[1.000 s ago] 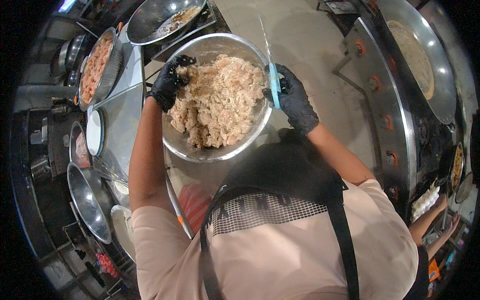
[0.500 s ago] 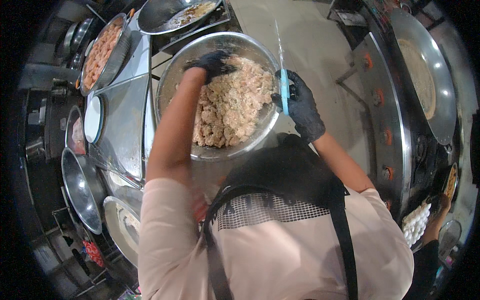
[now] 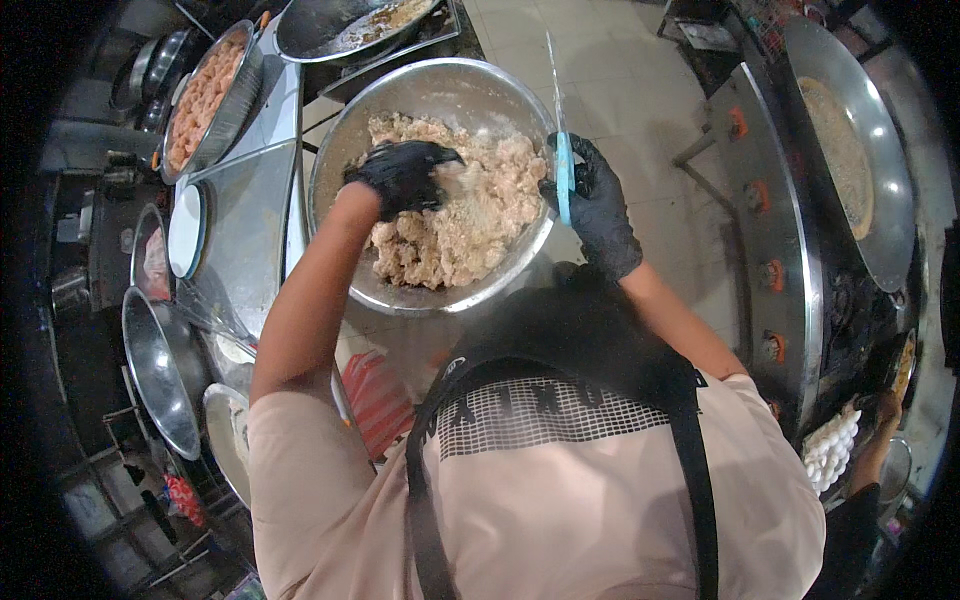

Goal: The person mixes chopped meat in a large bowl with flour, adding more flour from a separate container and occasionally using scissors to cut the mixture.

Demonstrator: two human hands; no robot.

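Nearest the camera, a beige shirt crossed by black apron straps [image 3: 690,470] is seen, from which both bare forearms are raised toward 12 o'clock. The large round stainless-steel bowl [image 3: 400,100], heaped with pale shredded meat [image 3: 470,215], is held just above chest level over the tiled floor, so that both hands can be worked at it at once.

The left hand [image 3: 405,175], gloved in black, is laid on top of the meat at about 10 o'clock of the bowl, its fingers curled down and pressed into the heap, apparently so that the shreds can be gathered or loosened. The right hand [image 3: 600,205], also black-gloved, is closed around the bowl's rim at 3 o'clock, and a pair of long scissors with a light-blue handle [image 3: 563,175] is pinned against the rim by the same grip, the blades pointed up toward 12 o'clock; the bowl appears to be steadied this way while the tool is kept ready.

Farther off, at 10 o'clock, a steel counter [image 3: 245,230] is seen with a round steel tray of orange-pink pieces [image 3: 205,95]. At 3 o'clock, a wide griddle pan [image 3: 845,150] is set on a steel stove.
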